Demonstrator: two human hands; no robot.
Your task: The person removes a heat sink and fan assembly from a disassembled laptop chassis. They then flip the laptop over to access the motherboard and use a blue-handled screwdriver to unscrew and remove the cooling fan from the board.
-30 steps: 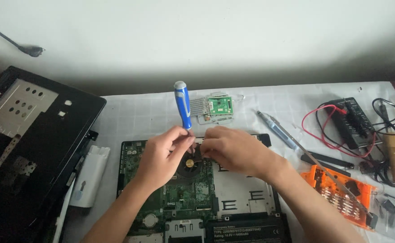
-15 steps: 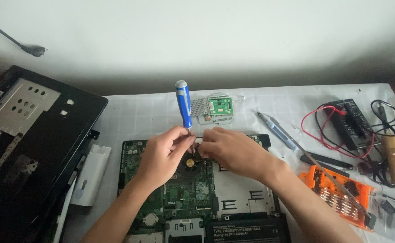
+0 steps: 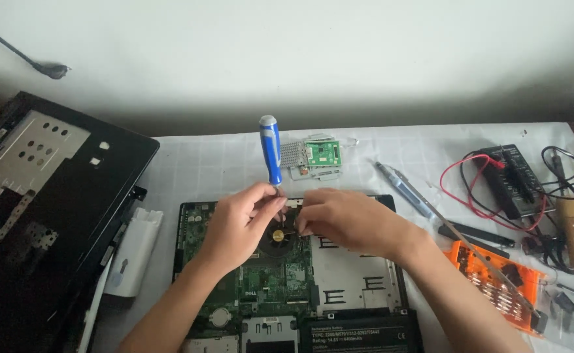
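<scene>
Here, the left hand (image 3: 238, 219) grips a screwdriver (image 3: 270, 149) with a blue and white handle, fingers closed around its lower shaft; the tool stands nearly upright, handle pointing to the far side. Its tip is hidden behind the fingers, just above the round fan (image 3: 278, 235) of an opened laptop (image 3: 352, 287). The right hand (image 3: 342, 219) is curled, fingertips pinched together just right of the fan and touching the board; whether it holds anything small cannot be told. Both hands meet over the far middle part of the laptop, whose green circuit board (image 3: 267, 281) and grey metal plate lie exposed.

The laptop lies on a white surface (image 3: 195, 163). Just beyond the screwdriver lies a small green board on a metal bracket (image 3: 316, 157). Left of the laptop rests a white plastic piece (image 3: 133, 252), and further left a black laptop cover (image 3: 45, 196), inner side up. To the right lie a grey pen-like tool (image 3: 405, 189), an orange bit holder (image 3: 499, 284), and a black meter (image 3: 512, 180) with red and black leads.
</scene>
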